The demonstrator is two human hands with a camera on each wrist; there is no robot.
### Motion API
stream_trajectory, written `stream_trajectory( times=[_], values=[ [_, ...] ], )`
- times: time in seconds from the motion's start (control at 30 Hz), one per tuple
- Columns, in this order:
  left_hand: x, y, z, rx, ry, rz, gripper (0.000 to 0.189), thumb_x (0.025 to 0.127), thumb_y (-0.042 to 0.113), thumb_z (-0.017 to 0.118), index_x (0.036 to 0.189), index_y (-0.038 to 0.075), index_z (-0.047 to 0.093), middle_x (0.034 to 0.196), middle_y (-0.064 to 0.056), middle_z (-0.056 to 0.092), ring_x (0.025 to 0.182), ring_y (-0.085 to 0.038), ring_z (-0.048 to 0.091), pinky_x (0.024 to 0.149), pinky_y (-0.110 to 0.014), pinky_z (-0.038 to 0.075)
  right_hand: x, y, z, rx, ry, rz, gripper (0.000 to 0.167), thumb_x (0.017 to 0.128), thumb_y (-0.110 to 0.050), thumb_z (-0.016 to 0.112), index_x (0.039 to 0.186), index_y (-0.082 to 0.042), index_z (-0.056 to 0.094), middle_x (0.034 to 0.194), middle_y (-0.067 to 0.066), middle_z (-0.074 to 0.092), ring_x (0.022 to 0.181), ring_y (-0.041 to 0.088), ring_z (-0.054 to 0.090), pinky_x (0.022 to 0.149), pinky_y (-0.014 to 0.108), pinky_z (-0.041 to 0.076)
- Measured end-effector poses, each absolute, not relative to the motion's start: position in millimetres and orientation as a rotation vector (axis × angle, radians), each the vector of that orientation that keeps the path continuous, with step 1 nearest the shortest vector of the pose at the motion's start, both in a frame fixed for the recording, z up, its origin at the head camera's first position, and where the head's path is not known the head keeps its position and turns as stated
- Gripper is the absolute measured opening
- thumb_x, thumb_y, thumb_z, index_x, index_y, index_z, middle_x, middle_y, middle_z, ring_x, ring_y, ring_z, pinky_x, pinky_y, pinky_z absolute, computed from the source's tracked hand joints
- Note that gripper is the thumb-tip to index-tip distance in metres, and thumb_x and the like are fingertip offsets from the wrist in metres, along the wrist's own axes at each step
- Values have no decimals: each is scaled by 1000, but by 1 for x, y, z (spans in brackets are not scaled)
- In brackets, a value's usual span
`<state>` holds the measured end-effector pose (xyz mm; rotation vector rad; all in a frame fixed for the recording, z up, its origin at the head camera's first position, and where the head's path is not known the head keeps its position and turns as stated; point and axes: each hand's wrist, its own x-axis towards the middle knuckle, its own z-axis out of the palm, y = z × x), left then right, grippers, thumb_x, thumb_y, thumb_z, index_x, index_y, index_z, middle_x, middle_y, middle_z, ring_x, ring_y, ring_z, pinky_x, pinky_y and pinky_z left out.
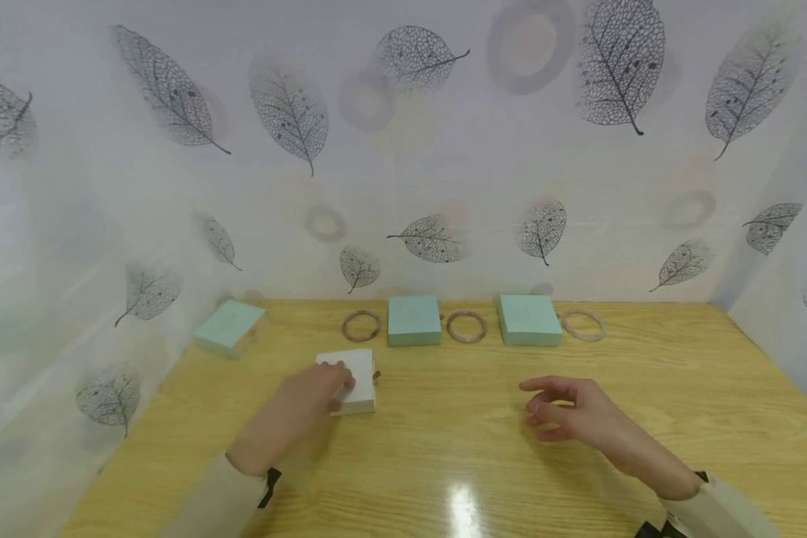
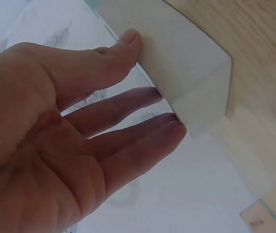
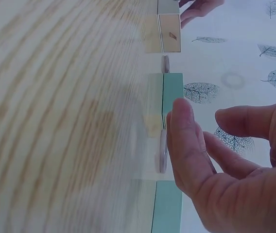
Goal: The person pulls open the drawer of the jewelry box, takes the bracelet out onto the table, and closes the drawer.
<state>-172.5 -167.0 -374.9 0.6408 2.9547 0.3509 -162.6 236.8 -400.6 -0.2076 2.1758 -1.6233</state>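
Note:
My left hand (image 1: 302,407) rests on a flat white box (image 1: 356,366) at the left of the table. In the left wrist view the thumb lies against a pale face of the box (image 2: 196,63), and the fairly straight fingers (image 2: 123,109) touch its edge. A small brown tab (image 1: 376,375) sticks out of the box's right side. Over the right part of the table hovers my right hand (image 1: 578,415), its fingers loosely bent, with nothing in it. In the right wrist view the thumb and fingers (image 3: 189,145) are apart.
Mint-green boxes stand along the back: one at left, turned askew (image 1: 229,327), one in the middle (image 1: 413,321), one at right (image 1: 530,320). Three bangles lie among them: left (image 1: 344,326), middle (image 1: 449,329), right (image 1: 604,326). A leaf-patterned white sheet (image 1: 403,172) encloses the table (image 1: 444,433).

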Motion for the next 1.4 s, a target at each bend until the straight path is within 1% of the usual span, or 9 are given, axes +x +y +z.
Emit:
stream_trajectory(
  times=[0.17, 0.37, 0.6, 0.7, 0.8, 0.9, 1.17, 1.27, 1.4],
  values=[
    [-184, -185, -375, 552, 2973, 288, 31, 85, -6, 76, 114, 2, 66, 108, -17, 71, 93, -31, 69, 72, -41, 60, -161, 239, -401, -197, 2184, -1610, 50, 101, -13, 62, 143, 9, 49, 112, 14, 66, 101, 18, 71, 81, 39, 64],
    [-196, -203, -377, 574, 2974, 330, 34, 83, -11, 71, 114, 0, 64, 95, -13, 69, 84, -21, 64, 74, -37, 58, -160, 241, -400, -194, 2183, -1600, 50, 102, -14, 62, 144, 9, 48, 113, 15, 66, 103, 20, 72, 82, 40, 64],
    [-206, -206, -376, 546, 3009, 401, 31, 92, 22, 76, 108, -1, 62, 84, -12, 67, 70, -18, 57, 62, -34, 52, -161, 241, -399, -203, 2178, -1612, 49, 102, -14, 61, 144, 9, 49, 111, 14, 66, 103, 20, 72, 81, 39, 64],
    [-210, -205, -379, 552, 3043, 383, 35, 93, 26, 75, 108, -1, 61, 79, -11, 65, 67, -19, 59, 61, -35, 52, -161, 242, -399, -198, 2172, -1615, 49, 102, -13, 60, 144, 9, 49, 112, 14, 65, 103, 20, 73, 81, 39, 64],
    [-213, -205, -382, 576, 3073, 358, 36, 93, 23, 75, 114, -3, 61, 83, -15, 68, 71, -26, 65, 64, -40, 57, -161, 242, -399, -195, 2176, -1608, 48, 102, -13, 60, 144, 8, 49, 112, 14, 65, 103, 20, 72, 81, 39, 64],
    [-219, -209, -387, 650, 3119, 305, 41, 92, 23, 75, 120, -5, 62, 96, -22, 72, 85, -38, 70, 77, -48, 60, -161, 242, -398, -191, 2177, -1606, 48, 102, -14, 60, 144, 8, 49, 112, 14, 65, 103, 20, 72, 81, 39, 64],
    [-235, -221, -392, 742, 3139, 245, 48, 92, 23, 74, 129, -6, 64, 116, -32, 69, 105, -49, 67, 93, -55, 57, -162, 241, -397, -200, 2179, -1600, 49, 102, -14, 61, 144, 8, 49, 113, 16, 65, 103, 20, 72, 81, 38, 64],
    [-241, -222, -389, 733, 3121, 270, 49, 92, 23, 74, 130, -6, 65, 116, -29, 71, 101, -43, 70, 93, -52, 58, -162, 240, -396, -205, 2183, -1590, 50, 101, -14, 62, 144, 9, 49, 113, 16, 66, 102, 20, 72, 81, 38, 64],
    [-248, -223, -387, 709, 3086, 297, 50, 91, 23, 75, 131, -6, 64, 110, -23, 75, 83, -26, 71, 84, -43, 61, -162, 239, -396, -210, 2186, -1581, 51, 101, -14, 62, 144, 9, 49, 114, 17, 67, 102, 20, 72, 81, 38, 64]
  ],
)
